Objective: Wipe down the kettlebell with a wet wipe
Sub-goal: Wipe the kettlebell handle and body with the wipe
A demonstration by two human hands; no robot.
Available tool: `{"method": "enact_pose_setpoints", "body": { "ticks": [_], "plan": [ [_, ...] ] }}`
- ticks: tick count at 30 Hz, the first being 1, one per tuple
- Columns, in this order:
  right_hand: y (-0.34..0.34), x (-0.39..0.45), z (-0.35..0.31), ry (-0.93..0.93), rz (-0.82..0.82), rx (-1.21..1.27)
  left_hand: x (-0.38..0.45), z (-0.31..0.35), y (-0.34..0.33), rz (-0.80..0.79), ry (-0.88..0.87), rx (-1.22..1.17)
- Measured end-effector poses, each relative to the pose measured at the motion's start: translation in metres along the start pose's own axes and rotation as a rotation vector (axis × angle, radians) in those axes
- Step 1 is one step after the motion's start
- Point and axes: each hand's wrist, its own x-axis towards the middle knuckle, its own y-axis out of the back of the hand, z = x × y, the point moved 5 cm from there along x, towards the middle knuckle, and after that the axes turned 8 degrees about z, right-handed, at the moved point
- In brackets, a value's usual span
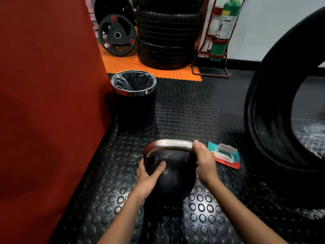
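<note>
Black kettlebell (173, 180) on studded floor — left hand (149, 178) cups its side, right hand (204, 161) grips its handle.

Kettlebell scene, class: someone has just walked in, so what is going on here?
A person has both hands on a black kettlebell standing on the studded floor mat. The left hand holds its side and the right hand grips the right end of the steel handle. No wipe is in either hand yet: the wipe pack lies on the mat just right of the kettlebell, lid open. A lined bin stands behind.
</note>
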Motion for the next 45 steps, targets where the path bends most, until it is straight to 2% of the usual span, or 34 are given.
{"method": "enact_pose_setpoints", "body": {
  "ticks": [2, 3, 6, 8, 10, 12, 14, 16, 20, 23, 25, 27, 31, 33, 37, 41, 42, 45],
  "plan": [
    [-0.005, -0.005, 0.016, -0.343, -0.069, 0.409, 0.0, 0.001, 0.0, -0.01, 0.008, 0.009],
    [-0.007, -0.007, 0.014, -0.421, -0.098, 0.506, 0.0, 0.001, 0.0, -0.015, 0.007, 0.006],
    [-0.009, -0.004, 0.01, -0.458, -0.148, 0.584, 0.0, 0.002, -0.001, -0.012, 0.014, 0.002],
    [-0.007, 0.0, 0.006, -0.415, -0.158, 0.524, -0.001, 0.001, -0.001, -0.01, 0.017, 0.007],
    [-0.003, 0.003, 0.0, -0.24, -0.081, 0.293, -0.001, 0.0, 0.0, -0.017, 0.014, 0.002],
    [-0.002, 0.002, -0.019, 0.052, 0.015, 0.02, 0.001, 0.0, 0.0, -0.008, 0.005, -0.006],
    [-0.013, -0.005, -0.053, 0.365, 0.023, -0.272, 0.0, 0.0, 0.0, 0.013, -0.019, -0.025],
    [-0.033, -0.013, -0.074, 0.554, -0.024, -0.548, 0.0, 0.003, 0.001, 0.045, -0.031, -0.034],
    [-0.074, -0.036, -0.093, 0.74, -0.158, -0.804, 0.022, -0.013, -0.004, 0.066, -0.079, 0.046],
    [-0.093, -0.045, -0.098, 0.851, -0.239, -0.876, 0.072, -0.064, -0.018, 0.035, -0.044, 0.011],
    [-0.093, -0.044, -0.097, 0.857, -0.242, -0.852, 0.06, -0.049, -0.013, 0.063, -0.052, 0.058],
    [-0.079, -0.039, -0.095, 0.808, -0.166, -0.752, 0.026, -0.012, -0.003, 0.098, -0.106, 0.079],
    [-0.041, -0.017, -0.074, 0.623, 0.002, -0.66, 0.0, 0.002, 0.002, 0.074, 0.005, -0.015],
    [-0.024, -0.008, -0.06, 0.486, 0.001, -0.543, -0.002, 0.003, 0.003, 0.054, 0.008, -0.022],
    [-0.005, -0.004, -0.02, 0.227, -0.002, -0.14, -0.003, 0.004, 0.004, 0.01, 0.024, -0.021],
    [-0.006, -0.012, 0.015, -0.363, -0.021, 0.505, -0.001, 0.003, 0.005, -0.003, 0.036, -0.058],
    [-0.008, -0.014, 0.019, -0.43, -0.03, 0.571, 0.0, 0.003, 0.004, -0.007, 0.036, -0.069],
    [-0.008, -0.018, 0.025, -0.468, -0.036, 0.604, 0.002, 0.003, 0.004, -0.017, 0.05, -0.083]
  ]
}}
